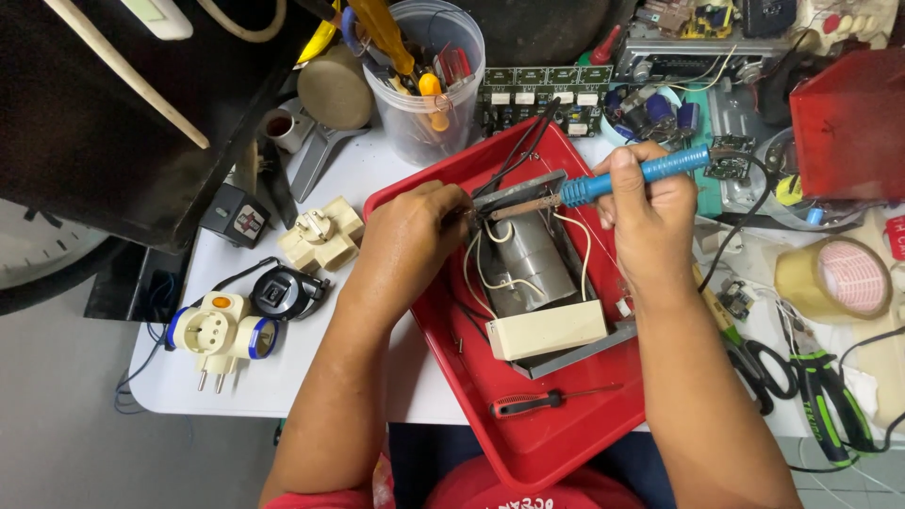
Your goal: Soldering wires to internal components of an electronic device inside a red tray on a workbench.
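Red tray [528, 452], right hand [646, 212] gripping soldering iron [613, 181]

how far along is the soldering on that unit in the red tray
Done: the grey metal unit lies opened in the red plastic tray, white wires exposed. In hand: the right hand holds the blue-handled soldering iron at a joint the left hand steadies. Left: wires hang loose; the red-handled screwdriver lies unused.

A transformer unit [533, 283] is set in a tray [575, 429] at frame centre, a screwdriver [528, 403] below it; plug adapters [224, 335] are placed at left, tape [834, 280] at right.
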